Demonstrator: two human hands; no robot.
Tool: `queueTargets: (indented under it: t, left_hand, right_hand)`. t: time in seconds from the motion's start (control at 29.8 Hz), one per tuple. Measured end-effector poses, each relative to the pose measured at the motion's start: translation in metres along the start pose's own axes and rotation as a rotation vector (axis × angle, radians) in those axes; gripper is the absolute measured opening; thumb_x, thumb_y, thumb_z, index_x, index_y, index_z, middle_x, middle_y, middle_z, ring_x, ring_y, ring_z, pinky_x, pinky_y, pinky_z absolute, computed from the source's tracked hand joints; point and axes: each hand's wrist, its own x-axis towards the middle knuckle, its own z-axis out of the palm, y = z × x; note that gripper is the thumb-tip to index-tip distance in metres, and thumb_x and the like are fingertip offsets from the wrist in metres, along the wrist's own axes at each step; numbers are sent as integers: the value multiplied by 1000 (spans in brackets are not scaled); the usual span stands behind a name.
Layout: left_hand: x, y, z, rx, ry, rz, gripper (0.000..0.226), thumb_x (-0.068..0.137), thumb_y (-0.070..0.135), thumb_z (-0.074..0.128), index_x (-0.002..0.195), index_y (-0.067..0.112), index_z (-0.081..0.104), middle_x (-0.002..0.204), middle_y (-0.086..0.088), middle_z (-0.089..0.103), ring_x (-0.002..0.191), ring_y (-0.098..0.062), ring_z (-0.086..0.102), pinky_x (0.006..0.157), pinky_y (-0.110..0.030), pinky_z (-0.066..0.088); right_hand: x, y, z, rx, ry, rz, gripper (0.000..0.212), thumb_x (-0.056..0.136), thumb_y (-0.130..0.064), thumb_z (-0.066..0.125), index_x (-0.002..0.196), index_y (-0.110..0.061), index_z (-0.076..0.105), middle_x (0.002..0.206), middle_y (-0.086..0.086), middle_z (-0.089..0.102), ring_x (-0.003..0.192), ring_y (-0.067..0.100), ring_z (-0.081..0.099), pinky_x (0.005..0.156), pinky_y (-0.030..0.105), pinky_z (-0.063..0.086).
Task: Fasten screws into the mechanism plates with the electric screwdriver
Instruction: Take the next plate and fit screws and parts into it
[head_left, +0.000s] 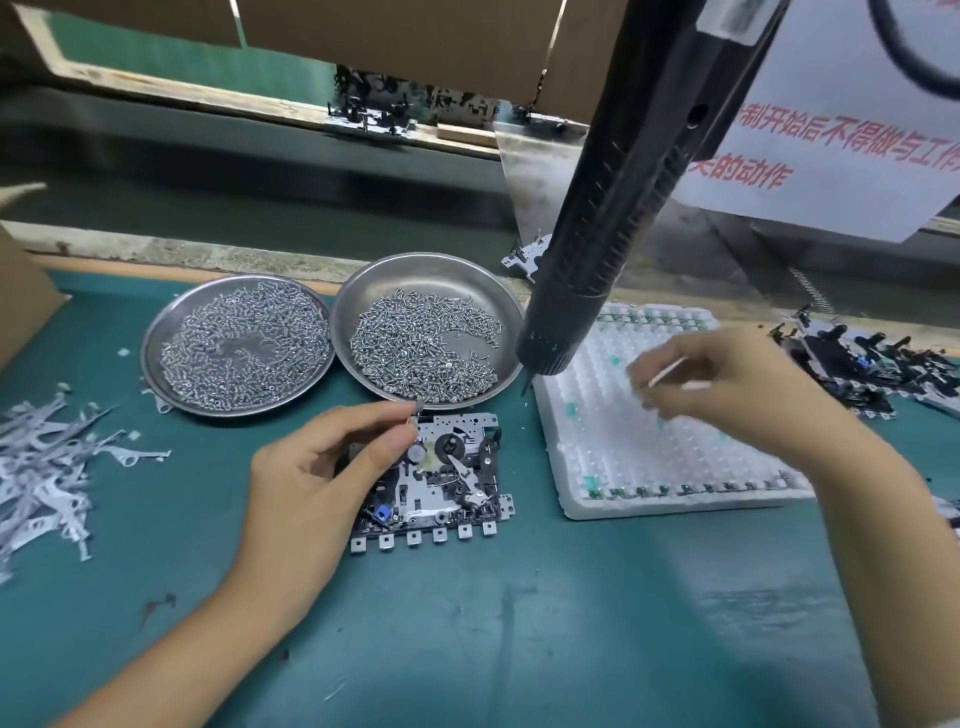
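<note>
A mechanism plate (441, 488) with black gears and a row of square tabs lies on the green mat. My left hand (322, 467) rests at its left side, thumb and forefinger pinching a small metal part (417, 413) at the plate's top left corner. The black electric screwdriver (597, 234) hangs free from above, its bit tip (525, 387) just off the plate's top right corner, and no hand holds it. My right hand (727, 384) hovers blurred over the white foam tray (623, 483), fingertips drawn together; whether they hold anything is unclear.
Two steel dishes (156, 364) (511, 317) heaped with small screws stand behind the plate. A pile of thin metal levers (47, 467) lies at the left. More assembled mechanisms (857, 364) sit at the right, beyond the foam tray. A conveyor belt (260, 208) runs behind the bench.
</note>
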Motion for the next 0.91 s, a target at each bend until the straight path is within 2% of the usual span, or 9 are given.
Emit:
queueTargets:
  t: [0.03, 0.1, 0.17, 0.27, 0.34, 0.44, 0.57, 0.77, 0.91]
  left_hand:
    - [0, 0, 0, 10, -10, 5, 26, 69, 22, 71, 84, 42, 74, 80, 14, 73, 70, 5, 62, 69, -6, 46]
    - [-1, 0, 0, 17, -23, 11, 24, 69, 23, 71, 84, 42, 74, 81, 14, 72, 70, 5, 61, 69, -6, 46]
    - [-1, 0, 0, 16, -26, 13, 23, 68, 26, 72, 83, 42, 74, 81, 13, 72, 70, 3, 61, 68, -7, 46]
    - [0, -2, -1, 3, -44, 9, 24, 68, 24, 72, 86, 40, 74, 81, 12, 73, 73, 2, 64, 71, -9, 47]
    - [-1, -2, -2, -1, -60, 11, 26, 69, 21, 72, 90, 38, 74, 81, 11, 73, 75, 1, 65, 72, -9, 48]
    - [-2, -4, -2, -1, -77, 16, 26, 71, 17, 72, 89, 35, 73, 81, 9, 73, 74, 0, 66, 71, -10, 48]
    - [-2, -5, -4, -10, -108, 0, 23, 72, 15, 72, 91, 28, 73, 81, 7, 73, 75, -3, 68, 69, -11, 50]
    - [-2, -7, -6, -5, -158, 24, 22, 73, 18, 73, 87, 34, 74, 84, 8, 74, 78, -5, 68, 72, -14, 51]
    - [-2, -8, -6, 1, -151, 14, 18, 72, 27, 73, 87, 36, 74, 84, 8, 74, 78, -5, 68, 71, -14, 50]
  right_hand:
    - [-15, -7, 8, 135, -97, -15, 11, 72, -13, 75, 73, -24, 75, 84, 3, 75, 78, 22, 71, 79, 49, 55]
    - [-39, -23, 31, 410, -254, -66, 13, 69, -15, 78, 76, -26, 76, 88, 5, 75, 79, 15, 71, 75, 34, 57]
    - [-49, -36, 57, 597, -330, -115, 15, 67, -18, 76, 80, -25, 78, 89, 3, 75, 80, 12, 70, 74, 22, 56]
    - [-43, -44, 89, 701, -240, -147, 14, 70, -10, 74, 81, -17, 78, 90, 1, 75, 82, 11, 70, 77, 19, 54]
    - [-36, -48, 103, 743, -140, -138, 20, 73, -1, 74, 82, -18, 76, 88, 4, 75, 79, 10, 68, 76, 20, 55]
    - [-29, -53, 115, 786, -69, -137, 23, 73, 4, 75, 84, -17, 75, 89, 10, 74, 76, 11, 67, 76, 22, 55]
    - [-28, -50, 121, 822, -83, -114, 19, 74, 3, 75, 87, -11, 76, 85, 9, 75, 81, 15, 70, 80, 28, 56]
    - [-28, -49, 123, 860, -77, -113, 18, 76, 0, 74, 87, -14, 77, 83, 3, 75, 79, 11, 71, 73, 19, 55]
    - [-27, -47, 124, 861, -78, -122, 18, 76, -1, 74, 87, -14, 77, 83, 3, 75, 80, 13, 71, 75, 21, 55]
